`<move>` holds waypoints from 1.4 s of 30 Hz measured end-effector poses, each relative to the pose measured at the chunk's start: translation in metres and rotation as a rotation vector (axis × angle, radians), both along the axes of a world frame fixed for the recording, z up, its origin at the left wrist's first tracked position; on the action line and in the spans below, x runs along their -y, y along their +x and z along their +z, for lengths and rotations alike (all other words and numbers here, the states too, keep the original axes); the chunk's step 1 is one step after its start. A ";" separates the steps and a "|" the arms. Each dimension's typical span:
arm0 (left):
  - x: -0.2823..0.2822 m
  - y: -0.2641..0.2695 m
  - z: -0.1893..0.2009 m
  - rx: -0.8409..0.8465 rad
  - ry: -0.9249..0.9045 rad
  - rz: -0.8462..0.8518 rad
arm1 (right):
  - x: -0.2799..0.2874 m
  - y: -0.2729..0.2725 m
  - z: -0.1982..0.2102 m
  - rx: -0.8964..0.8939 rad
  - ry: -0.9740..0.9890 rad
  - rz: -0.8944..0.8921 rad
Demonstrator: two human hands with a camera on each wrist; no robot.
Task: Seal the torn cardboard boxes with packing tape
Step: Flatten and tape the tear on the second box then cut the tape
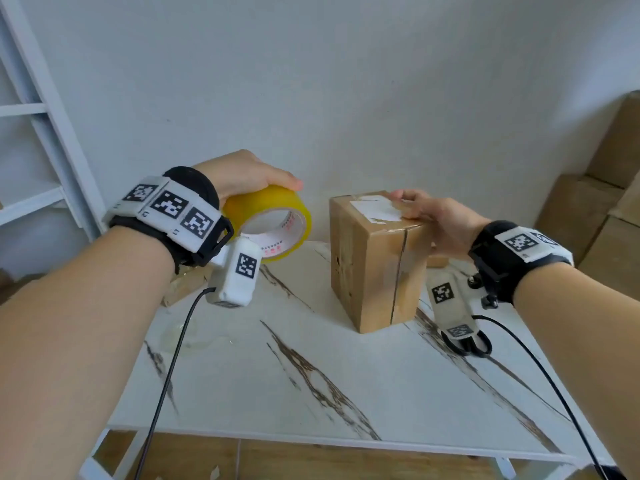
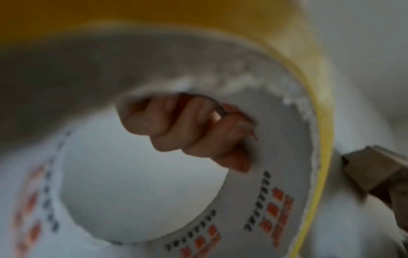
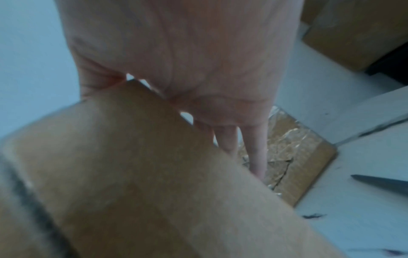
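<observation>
1. Marble-patterned white table [image 1: 311, 393] fills the lower half of the head view; nothing is being taped yet, so I judge this the set-up step.
2. Upright brown cardboard box [image 1: 374, 271] stands right of centre on the table, a dark split running down its near face and a torn white label [image 1: 375, 210] on top.
3. My right hand [image 1: 440, 220] lies over its top right edge, thumb on top and fingers down the far side, steadying it.
4. Yellow roll of packing tape [image 1: 270, 216] hangs left of centre, off the table and well apart from the box; my left hand [image 1: 242, 174] grips it, fingers [image 2: 198, 129] curled through the white core.
5. Next I need a free tape end, laid over the split.
</observation>
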State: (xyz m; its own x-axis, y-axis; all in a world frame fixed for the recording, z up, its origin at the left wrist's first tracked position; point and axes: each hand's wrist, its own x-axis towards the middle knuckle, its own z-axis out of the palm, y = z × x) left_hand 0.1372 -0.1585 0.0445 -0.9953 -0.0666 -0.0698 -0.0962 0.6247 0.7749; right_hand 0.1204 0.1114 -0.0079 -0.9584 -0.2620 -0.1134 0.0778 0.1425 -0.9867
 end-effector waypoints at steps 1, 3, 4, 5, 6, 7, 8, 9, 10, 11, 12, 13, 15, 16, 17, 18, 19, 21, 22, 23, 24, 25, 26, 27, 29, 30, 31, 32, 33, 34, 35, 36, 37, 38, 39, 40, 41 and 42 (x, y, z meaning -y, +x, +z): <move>-0.002 -0.001 -0.004 0.004 -0.021 0.000 | -0.006 -0.001 -0.001 0.010 0.024 -0.019; -0.005 -0.004 -0.013 0.025 -0.045 -0.001 | -0.012 -0.004 -0.001 0.018 0.081 -0.053; -0.005 -0.006 -0.017 0.044 -0.055 -0.005 | -0.011 -0.004 0.000 0.020 0.110 -0.062; -0.004 -0.006 -0.020 0.063 -0.060 -0.014 | -0.009 -0.005 0.001 0.026 0.127 -0.066; -0.002 -0.007 -0.023 0.080 -0.056 -0.025 | -0.007 -0.006 0.003 0.030 0.138 -0.070; 0.000 -0.007 -0.026 0.098 -0.043 -0.035 | -0.005 -0.007 0.003 0.032 0.145 -0.080; 0.001 -0.008 -0.029 0.112 -0.021 -0.044 | -0.003 -0.007 0.004 0.032 0.162 -0.096; 0.001 -0.008 -0.032 0.122 0.001 -0.055 | -0.001 -0.007 0.006 0.029 0.186 -0.114; 0.000 -0.008 -0.034 0.130 0.010 -0.068 | 0.002 -0.007 0.008 0.017 0.233 -0.132; -0.002 -0.008 -0.038 0.136 -0.001 -0.075 | 0.005 -0.006 0.011 -0.005 0.298 -0.155; -0.003 -0.008 -0.041 0.136 -0.020 -0.077 | 0.009 -0.007 0.015 -0.033 0.385 -0.182; -0.004 -0.008 -0.044 0.131 -0.038 -0.078 | 0.013 -0.007 0.019 -0.077 0.485 -0.190; -0.005 -0.010 -0.049 0.111 -0.059 -0.078 | 0.024 -0.006 0.030 -0.174 0.701 -0.164; -0.005 -0.011 -0.051 0.097 -0.064 -0.077 | 0.030 -0.004 0.035 -0.220 0.799 -0.169; -0.006 -0.012 -0.054 0.087 -0.068 -0.073 | 0.035 -0.002 0.039 -0.237 0.882 -0.180; -0.006 -0.013 -0.055 0.077 -0.073 -0.068 | 0.039 -0.001 0.042 -0.242 0.950 -0.192; -0.006 -0.014 -0.057 0.066 -0.083 -0.062 | 0.044 0.001 0.044 -0.236 1.003 -0.198; -0.005 -0.015 -0.059 0.047 -0.109 -0.050 | 0.050 0.004 0.046 -0.209 1.102 -0.158; -0.004 -0.015 -0.060 0.042 -0.116 -0.046 | 0.053 0.005 0.045 -0.210 1.188 -0.116; -0.004 -0.015 -0.060 0.040 -0.117 -0.042 | 0.056 0.007 0.044 -0.212 1.276 -0.083; -0.004 -0.015 -0.061 0.040 -0.115 -0.041 | 0.059 0.009 0.043 -0.215 1.338 -0.066; -0.004 -0.015 -0.061 0.041 -0.114 -0.045 | 0.061 0.009 0.041 -0.208 1.371 -0.056; -0.004 -0.016 -0.062 0.041 -0.106 -0.056 | 0.061 0.008 0.040 -0.191 1.373 -0.053; -0.005 -0.016 -0.063 0.048 -0.091 -0.069 | 0.061 0.007 0.039 -0.172 1.354 -0.055; -0.005 -0.014 -0.064 0.066 -0.053 -0.089 | 0.059 0.006 0.037 -0.142 1.313 -0.059; -0.004 -0.013 -0.064 0.070 -0.013 -0.095 | 0.058 0.004 0.037 -0.139 1.300 -0.060; -0.002 -0.012 -0.065 0.073 0.038 -0.102 | 0.056 0.003 0.036 -0.138 1.284 -0.067; -0.001 -0.013 -0.065 0.067 0.087 -0.109 | 0.054 0.002 0.036 -0.134 1.257 -0.078; 0.000 -0.013 -0.064 0.055 0.117 -0.115 | 0.052 0.001 0.036 -0.135 1.224 -0.086; 0.001 -0.013 -0.062 0.035 0.140 -0.123 | 0.050 0.002 0.037 -0.138 1.192 -0.093; 0.002 -0.013 -0.060 0.012 0.153 -0.136 | 0.047 0.002 0.038 -0.137 1.163 -0.098; 0.002 -0.012 -0.058 -0.011 0.164 -0.152 | 0.044 0.003 0.039 -0.127 1.138 -0.102; 0.003 -0.012 -0.056 -0.022 0.174 -0.167 | 0.039 0.004 0.040 -0.115 1.110 -0.106; 0.003 -0.011 -0.055 -0.028 0.193 -0.183 | 0.036 0.005 0.041 -0.099 1.082 -0.114; 0.003 -0.011 -0.054 -0.031 0.203 -0.195 | 0.032 0.006 0.041 -0.090 1.054 -0.126; 0.002 -0.011 -0.053 -0.040 0.205 -0.199 | 0.029 0.006 0.041 -0.085 1.033 -0.140; 0.001 -0.011 -0.053 -0.051 0.196 -0.194 | 0.027 0.006 0.041 -0.082 1.015 -0.154; -0.001 -0.011 -0.053 -0.064 0.190 -0.187 | 0.025 0.005 0.041 -0.076 0.994 -0.168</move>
State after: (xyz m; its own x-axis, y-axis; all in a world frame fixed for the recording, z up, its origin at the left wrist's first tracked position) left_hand 0.1266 -0.1576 -0.0080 -0.9919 0.1267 0.0000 0.0600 0.4699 0.8807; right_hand 0.1255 0.0862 0.0327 -0.9879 0.0569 -0.1440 0.1143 0.8955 -0.4301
